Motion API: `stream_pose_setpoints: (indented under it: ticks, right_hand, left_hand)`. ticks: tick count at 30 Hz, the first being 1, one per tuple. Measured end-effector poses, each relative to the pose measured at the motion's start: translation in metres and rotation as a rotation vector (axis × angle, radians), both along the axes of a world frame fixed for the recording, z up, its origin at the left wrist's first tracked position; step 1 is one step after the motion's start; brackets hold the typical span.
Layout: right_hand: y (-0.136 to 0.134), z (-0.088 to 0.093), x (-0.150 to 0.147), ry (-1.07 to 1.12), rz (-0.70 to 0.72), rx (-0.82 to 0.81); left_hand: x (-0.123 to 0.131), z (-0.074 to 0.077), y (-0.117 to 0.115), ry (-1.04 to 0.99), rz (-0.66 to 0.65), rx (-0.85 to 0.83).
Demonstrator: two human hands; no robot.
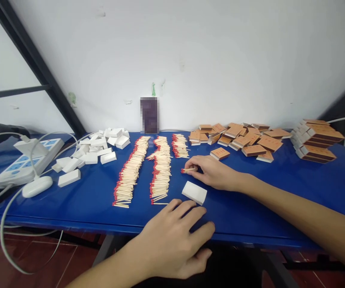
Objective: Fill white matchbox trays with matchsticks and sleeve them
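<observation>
My right hand [210, 171] pinches a few matches [187, 171] between thumb and fingers, red heads pointing left, just above the blue table [238, 212]. A white matchbox tray [194, 193] lies on the table between my two hands; its inside is not visible. My left hand [180, 238] is over the table's front edge, fingers apart and slightly bent, with nothing seen in it. To the left lie three rows of red-headed matches: a long row [132, 170], a second long row [161, 168] and a short row [180, 145] farther back.
White matchbox trays [99, 146] are heaped at back left, beside a power strip [25, 160] with cables and a white adapter [37, 187]. Brown matchboxes [244, 138] lie scattered at back right, with a stack of matchboxes [318, 142] farther right. A pixelated dark rectangle [150, 115] stands against the wall.
</observation>
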State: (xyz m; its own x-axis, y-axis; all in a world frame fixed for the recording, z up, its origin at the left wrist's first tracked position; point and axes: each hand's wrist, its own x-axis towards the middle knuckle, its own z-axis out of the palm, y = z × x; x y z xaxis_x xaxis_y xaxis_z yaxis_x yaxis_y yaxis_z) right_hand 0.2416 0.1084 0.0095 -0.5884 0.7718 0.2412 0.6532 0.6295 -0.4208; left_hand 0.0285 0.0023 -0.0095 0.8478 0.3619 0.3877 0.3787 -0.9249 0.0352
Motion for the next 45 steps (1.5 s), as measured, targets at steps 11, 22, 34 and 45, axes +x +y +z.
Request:
stream_pose_setpoints:
  ticks: [11,22,34,45]
  right_hand:
    - [0.002,-0.001,0.003,0.035,-0.011,-0.018]
    - [0.003,0.002,0.007,0.086,-0.030,-0.065]
    - [-0.035,0.039,0.009,0.018,0.094,-0.223]
    - [-0.040,0.035,0.002,-0.068,0.169,-0.207]
  left_hand:
    - [0.000,0.003,0.000,0.023,0.010,-0.005]
    - [0.000,0.002,0.000,0.034,0.011,-0.003]
    - [0.001,0.002,0.000,0.041,0.012,0.000]
    - [0.000,0.002,0.000,0.049,0.008,0.004]
